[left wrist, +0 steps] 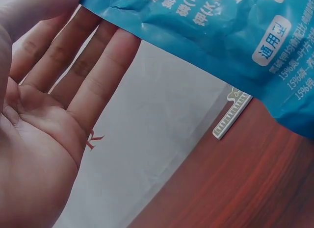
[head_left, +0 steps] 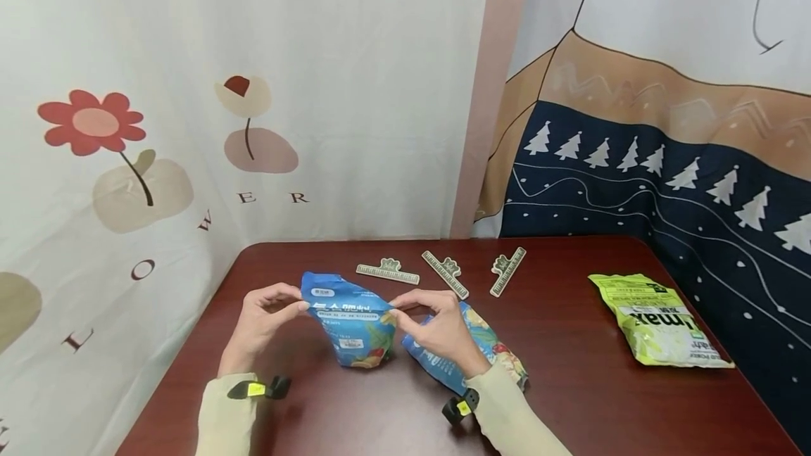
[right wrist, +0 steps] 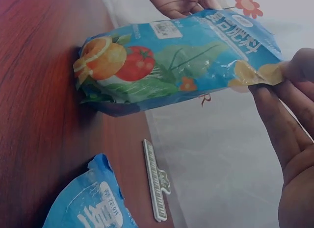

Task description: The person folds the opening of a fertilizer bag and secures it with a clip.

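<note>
Head view: a blue, fruit-printed plastic pouch (head_left: 355,333) is being held upright, right between the hands, long axis vertical, neither hand clearly nearer! Its upper left edge is pinched by the left hand (head_left: 262,319), its upper right edge by the right hand (head_left: 437,326). Beneath and beside the right hand, a second blue printed plastic pouch (head_left: 500,352) is seen lying; beyond both hands, three pale ruler-marked clips (head_left: 388,271) are spread.
</note>
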Available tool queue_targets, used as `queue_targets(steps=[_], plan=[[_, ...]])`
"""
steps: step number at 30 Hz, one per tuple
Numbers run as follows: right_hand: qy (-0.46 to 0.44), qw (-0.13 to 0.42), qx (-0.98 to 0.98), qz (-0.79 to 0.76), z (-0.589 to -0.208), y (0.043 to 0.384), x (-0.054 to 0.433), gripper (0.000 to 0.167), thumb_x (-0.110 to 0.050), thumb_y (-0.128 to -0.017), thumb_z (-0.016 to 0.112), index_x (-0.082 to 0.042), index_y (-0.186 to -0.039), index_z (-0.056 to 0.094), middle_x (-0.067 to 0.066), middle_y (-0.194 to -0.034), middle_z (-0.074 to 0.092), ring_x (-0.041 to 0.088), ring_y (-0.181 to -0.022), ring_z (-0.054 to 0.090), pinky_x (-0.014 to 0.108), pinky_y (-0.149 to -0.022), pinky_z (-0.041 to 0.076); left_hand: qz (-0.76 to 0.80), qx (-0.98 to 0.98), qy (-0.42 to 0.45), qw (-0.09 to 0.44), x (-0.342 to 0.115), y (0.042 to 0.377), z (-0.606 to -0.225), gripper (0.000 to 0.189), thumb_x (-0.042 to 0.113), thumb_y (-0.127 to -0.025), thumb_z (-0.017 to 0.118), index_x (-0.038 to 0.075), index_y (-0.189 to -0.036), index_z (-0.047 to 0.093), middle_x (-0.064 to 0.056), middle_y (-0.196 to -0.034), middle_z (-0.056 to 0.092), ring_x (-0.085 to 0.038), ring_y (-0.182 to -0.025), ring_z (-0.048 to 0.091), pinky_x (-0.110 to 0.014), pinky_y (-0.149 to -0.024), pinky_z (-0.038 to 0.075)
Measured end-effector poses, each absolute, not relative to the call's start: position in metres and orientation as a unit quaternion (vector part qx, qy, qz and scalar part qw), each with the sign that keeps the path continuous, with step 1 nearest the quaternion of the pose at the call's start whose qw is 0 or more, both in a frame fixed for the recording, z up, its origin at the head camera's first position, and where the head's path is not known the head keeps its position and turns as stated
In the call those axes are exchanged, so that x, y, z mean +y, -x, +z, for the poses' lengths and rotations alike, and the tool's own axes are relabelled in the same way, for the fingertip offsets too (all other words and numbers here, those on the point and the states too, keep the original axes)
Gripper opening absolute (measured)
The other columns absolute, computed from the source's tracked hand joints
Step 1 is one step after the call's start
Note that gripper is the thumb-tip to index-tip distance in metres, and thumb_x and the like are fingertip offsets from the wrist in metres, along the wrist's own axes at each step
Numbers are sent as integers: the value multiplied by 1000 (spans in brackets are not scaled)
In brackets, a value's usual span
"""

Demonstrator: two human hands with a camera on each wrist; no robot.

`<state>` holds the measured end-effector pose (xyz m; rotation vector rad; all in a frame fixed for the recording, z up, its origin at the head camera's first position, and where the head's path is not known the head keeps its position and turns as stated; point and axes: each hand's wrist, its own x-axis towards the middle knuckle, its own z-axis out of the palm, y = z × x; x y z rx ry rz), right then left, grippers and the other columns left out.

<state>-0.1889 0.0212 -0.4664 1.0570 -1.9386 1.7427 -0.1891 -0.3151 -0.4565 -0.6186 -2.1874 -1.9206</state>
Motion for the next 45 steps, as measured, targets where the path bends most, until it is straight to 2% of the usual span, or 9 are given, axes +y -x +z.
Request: queue_targets(steps=[7, 9, 14, 19, 22, 26, 34, 38, 45], plan=[[-398, 168, -676, 597, -461, 185, 16, 26, 12, -88, 68, -1, -108, 77, 15, -99, 78, 27, -81, 76, 28, -72, 63, -667, -703, 235, 77, -316, 188, -455, 35, -17, -88, 68, -2, -119, 63, 3, -97, 78, -19, -78, 75, -29, -72, 63], [-404, 168, -679, 589, -458, 185, 16, 29, 12, -88, 67, -2, -111, 77, 13, -101, 78, 25, -83, 76, 25, -70, 61, -664, -704, 237, 79, -315, 188, -455, 42, -17, -88, 67, -3, -127, 61, 3, -100, 78, -21, -79, 75, -29, -73, 63], [-413, 177, -696, 560, -455, 186, 17, 35, 6, -90, 70, -9, -120, 76, 4, -107, 78, 16, -91, 74, 22, -70, 58, -646, -729, 207, 93, -315, 186, -453, 51, -15, -87, 70, -3, -136, 59, 8, -103, 78, -13, -81, 74, -25, -75, 61], [-416, 188, -708, 539, -456, 186, 16, 33, 0, -92, 71, -12, -122, 75, 0, -110, 77, 9, -96, 73, 20, -69, 57, -628, -746, 204, 79, -316, 185, -451, 39, -12, -89, 70, -12, -127, 64, 7, -108, 78, -8, -90, 73, -25, -77, 61], [-416, 196, -713, 530, -456, 186, 15, 31, -1, -93, 71, -11, -122, 76, 1, -109, 77, 7, -94, 72, 18, -67, 56, -610, -761, 213, 64, -316, 186, -449, 32, -7, -91, 71, -11, -122, 68, 4, -113, 75, -9, -98, 69, -23, -79, 60], [-414, 209, -717, 520, -457, 185, 14, 29, -2, -93, 73, -9, -121, 76, 2, -106, 77, 7, -89, 72, 14, -66, 54, -596, -771, 220, 50, -317, 187, -450, 33, -5, -92, 71, -8, -125, 68, 0, -118, 72, -12, -103, 67, -23, -82, 59], [-393, 211, -739, 504, -457, 182, 13, 26, -8, -94, 74, -9, -119, 76, 0, -105, 75, 4, -85, 70, 10, -61, 49, -589, -781, 207, 25, -315, 185, -451, 40, -1, -87, 79, -4, -126, 69, -4, -117, 71, -15, -99, 70, -26, -84, 61], [-385, 211, -747, 500, -458, 181, 12, 22, -10, -95, 74, -10, -117, 77, -2, -102, 74, 1, -82, 69, 10, -62, 50, -568, -797, 205, 30, -313, 186, -452, 35, 2, -88, 79, 0, -122, 73, -6, -112, 72, -20, -95, 71, -26, -81, 62], [-378, 211, -753, 496, -458, 182, 11, 15, -14, -97, 71, -12, -110, 79, -4, -98, 72, -1, -80, 68, 11, -62, 53, -534, -822, 197, 34, -314, 186, -450, 25, 11, -88, 81, 8, -113, 79, -7, -105, 75, -15, -91, 69, -27, -74, 61]])
